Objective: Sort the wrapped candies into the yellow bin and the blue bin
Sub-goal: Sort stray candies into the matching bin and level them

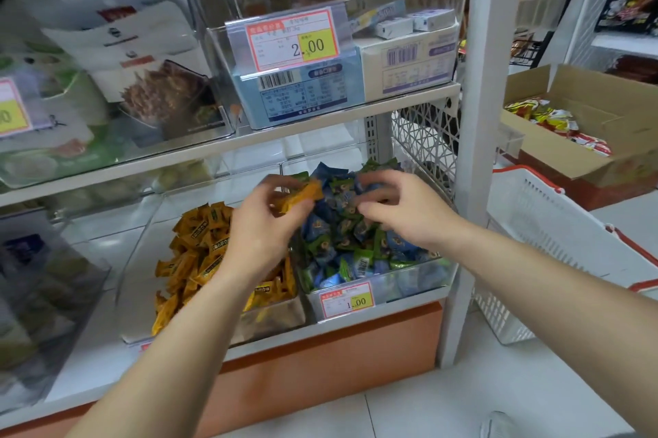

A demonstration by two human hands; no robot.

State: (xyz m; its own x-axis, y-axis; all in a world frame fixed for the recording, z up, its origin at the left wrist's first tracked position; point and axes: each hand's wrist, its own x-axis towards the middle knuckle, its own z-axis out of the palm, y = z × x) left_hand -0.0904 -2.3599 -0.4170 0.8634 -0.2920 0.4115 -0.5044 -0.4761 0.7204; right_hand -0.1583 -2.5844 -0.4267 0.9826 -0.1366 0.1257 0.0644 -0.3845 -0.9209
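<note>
Two bare hands reach into two clear bins that stand side by side on the lower shelf (92, 359) of a shop rack.

The yellow bin (142, 277) is the left one. A heap of yellow wrapped candies (199, 252), too many to count, lies along its right side, and its left part shows bare floor. The blue bin (409, 286) is the right one, touching the yellow bin, and is piled high with blue and green wrapped candies (341, 234), also too many to count. One price tag (347, 299) reading 1.00 is fixed to its front wall.

The left hand (265, 224) is raised above the line where the two bins meet. Its thumb and fingers are curled and pinch one yellow candy (302, 197), which is held clear of both heaps, over the left edge of the blue bin.

The right hand (398, 210) is over the middle of the blue bin, palm down, fingers and thumb curled in towards each other with blue wrappers between them. Motion blur hides whether it has actually taken hold of a piece.

On the shelf above, one tag (295, 40) reads 2.00. To the right of the rack stand one white basket (555, 252) and one open cardboard box (605, 110).
</note>
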